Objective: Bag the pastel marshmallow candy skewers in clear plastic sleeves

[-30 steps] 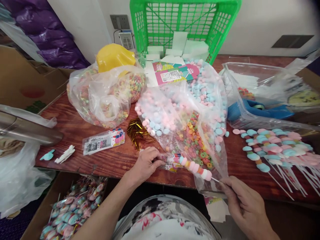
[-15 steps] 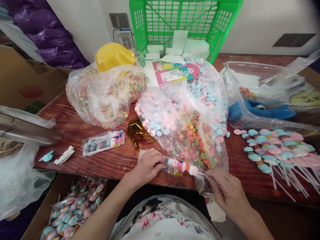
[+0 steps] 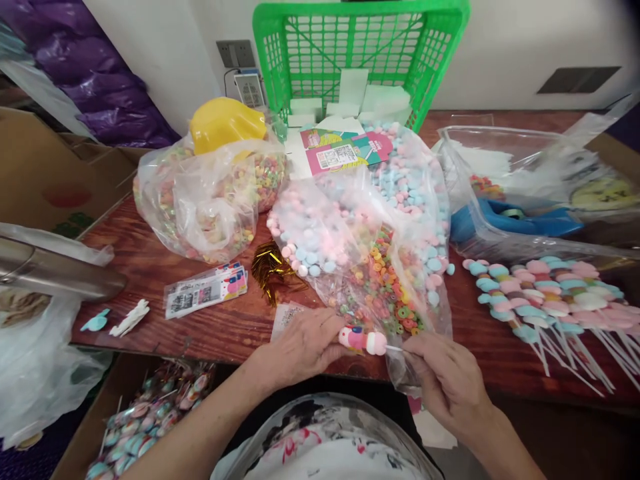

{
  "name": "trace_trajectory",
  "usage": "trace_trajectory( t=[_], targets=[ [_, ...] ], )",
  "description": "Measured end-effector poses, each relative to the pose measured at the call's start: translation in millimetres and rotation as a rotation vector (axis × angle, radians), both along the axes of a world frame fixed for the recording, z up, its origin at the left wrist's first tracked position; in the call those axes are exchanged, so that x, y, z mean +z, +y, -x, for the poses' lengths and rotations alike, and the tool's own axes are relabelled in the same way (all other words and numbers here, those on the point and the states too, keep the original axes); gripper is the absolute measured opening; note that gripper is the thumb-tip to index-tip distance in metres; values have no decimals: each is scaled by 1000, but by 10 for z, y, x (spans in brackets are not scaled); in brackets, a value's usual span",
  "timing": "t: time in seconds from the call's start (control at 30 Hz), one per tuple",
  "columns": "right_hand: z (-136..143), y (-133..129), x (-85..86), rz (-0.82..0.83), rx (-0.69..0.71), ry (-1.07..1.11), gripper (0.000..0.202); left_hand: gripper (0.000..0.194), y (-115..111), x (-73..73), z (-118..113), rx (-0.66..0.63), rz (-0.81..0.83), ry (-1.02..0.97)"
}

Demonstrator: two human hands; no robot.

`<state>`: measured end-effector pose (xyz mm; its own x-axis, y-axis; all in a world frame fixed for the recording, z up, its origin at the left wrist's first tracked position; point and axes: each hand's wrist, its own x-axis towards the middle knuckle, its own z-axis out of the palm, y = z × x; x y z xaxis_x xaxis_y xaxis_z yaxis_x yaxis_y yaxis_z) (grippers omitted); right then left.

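Right hand (image 3: pixel 450 377) pinches the white stick of a candy skewer (image 3: pixel 376 344); left hand (image 3: pixel 306 343) closed round its other end, in a printed wrapper (image 3: pixel 357 336). Skewer between hands, above table's (image 3: pixel 200 341) near edge. Beyond: wrapper stack (image 3: pixel 205 292), gold ties (image 3: pixel 269 268) left; bare skewers (image 3: pixel 545 297) right. Then marshmallow bag (image 3: pixel 313 227). Farthest: green basket (image 3: pixel 357 12).

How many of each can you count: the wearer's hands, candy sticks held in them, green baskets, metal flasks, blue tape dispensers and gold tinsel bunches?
Hands, left hand and right hand: 2
Candy stick being held: 1
Green basket: 1
Metal flask: 1
Blue tape dispenser: 1
Gold tinsel bunch: 1
Total: 7
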<state>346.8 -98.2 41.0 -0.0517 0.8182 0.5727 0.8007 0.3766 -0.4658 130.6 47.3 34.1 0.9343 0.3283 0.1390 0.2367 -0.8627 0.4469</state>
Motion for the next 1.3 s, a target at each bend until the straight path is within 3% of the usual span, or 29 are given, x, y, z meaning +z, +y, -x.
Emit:
trace_trajectory(
  t=[0.23,0.43,0.7,0.83,1.03,1.23,1.3],
  targets=[
    [79,118,166,72,91,-180,24,33,-226,174,-91,34,195,44],
    [166,209,303,120,145,-281,24,22,-280,169,-86,134,328,17],
    [211,80,453,96,114,-394,23,19,-280,-13,-2,257,60,-77],
    [291,85,413,132,101,-376,22,19,-318,-60,-59,261,43,-139],
    [416,249,203,196,128,-315,20,18,-414,-67,-146,299,135,-132],
    [274,330,167,185,107,-297,16,30,-332,104,5,272,481,6],
    [192,339,156,172,76,-304,15,32,-314,120,44,292,476,23]
  ],
)
